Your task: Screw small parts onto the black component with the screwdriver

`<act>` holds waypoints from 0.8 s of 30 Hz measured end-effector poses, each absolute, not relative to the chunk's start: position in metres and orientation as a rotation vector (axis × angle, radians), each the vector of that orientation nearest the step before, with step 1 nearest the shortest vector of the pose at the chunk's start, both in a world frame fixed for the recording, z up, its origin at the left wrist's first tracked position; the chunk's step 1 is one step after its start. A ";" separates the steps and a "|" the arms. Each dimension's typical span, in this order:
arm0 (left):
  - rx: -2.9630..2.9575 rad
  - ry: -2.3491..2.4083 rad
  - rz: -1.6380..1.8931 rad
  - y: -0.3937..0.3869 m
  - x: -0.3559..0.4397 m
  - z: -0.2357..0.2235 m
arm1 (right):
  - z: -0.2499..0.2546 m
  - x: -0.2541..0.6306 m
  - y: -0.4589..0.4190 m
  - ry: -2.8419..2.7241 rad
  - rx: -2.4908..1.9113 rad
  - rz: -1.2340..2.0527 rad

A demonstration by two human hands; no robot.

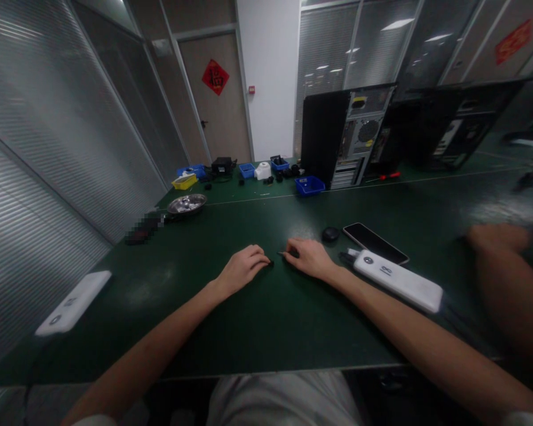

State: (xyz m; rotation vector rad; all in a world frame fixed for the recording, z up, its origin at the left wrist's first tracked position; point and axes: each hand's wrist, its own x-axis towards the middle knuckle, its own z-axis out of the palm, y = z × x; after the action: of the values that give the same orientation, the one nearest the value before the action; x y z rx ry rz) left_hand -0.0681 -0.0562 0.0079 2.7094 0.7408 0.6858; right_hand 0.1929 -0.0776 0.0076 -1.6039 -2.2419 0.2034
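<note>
My left hand point(244, 267) rests on the green tabletop, its thumb and fingers pinched on a small black part point(271, 262) too small to name. Just to its right, my right hand point(310, 258) is closed around a thin pointed tool point(281, 253). The tool's grey tip points left toward the black part, with a short gap between them; most of its dark body is hidden in my fingers. A round black case point(330, 234) lies just beyond my right hand. Beside my right forearm is a white power bank point(397, 280) with a cable.
A black phone point(375, 242) lies behind the power bank. Another white power bank point(74, 303) is at left. Farther back are a metal dish point(186, 205), a blue tray point(310, 186), a yellow tray point(185, 181) and computer towers point(324, 139). Another person's arm point(509, 278) reaches in at right.
</note>
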 end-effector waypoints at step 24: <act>2.527 0.794 0.623 -0.045 -0.074 0.002 | 0.012 0.182 -0.087 -2.344 -1.371 0.303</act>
State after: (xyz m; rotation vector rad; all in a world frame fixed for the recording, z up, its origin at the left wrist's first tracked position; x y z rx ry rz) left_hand -0.0743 -0.0446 0.0019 2.5274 0.7940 0.6231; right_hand 0.1818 -0.0874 0.0121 -1.3707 -2.3444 0.3029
